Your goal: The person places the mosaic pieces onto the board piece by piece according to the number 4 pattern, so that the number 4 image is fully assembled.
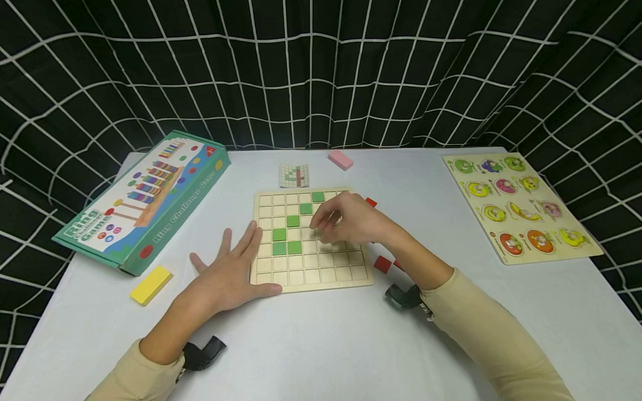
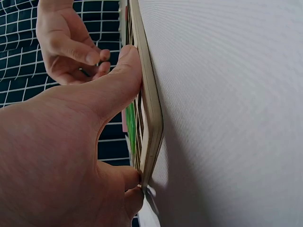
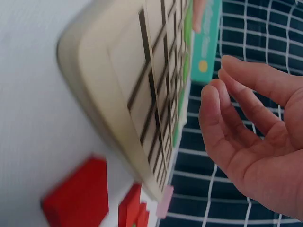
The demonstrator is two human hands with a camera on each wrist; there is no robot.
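A wooden grid board (image 1: 312, 280) lies on the white table, with several green square tiles (image 1: 293, 221) in its cells. My left hand (image 1: 228, 278) spreads around the board's near left corner. Its thumb touches the front edge and its fingertips reach the left edge. Above the board's middle hovers my right hand (image 1: 346, 218), fingers loosely bent. In the right wrist view, nothing shows between the fingertips of that right hand (image 3: 260, 123). Red tiles (image 1: 383, 264) lie beside the board's right edge, some partly hidden by the right arm. Behind the board is a small pattern card (image 1: 294, 176).
A green ring game box (image 1: 145, 200) lies at the left, with a yellow block (image 1: 151, 285) in front of it. A pink block (image 1: 340, 160) sits at the back. At the right lies a fruit and vegetable puzzle board (image 1: 521, 209). Black gridded cloth (image 1: 311, 72) hangs behind.
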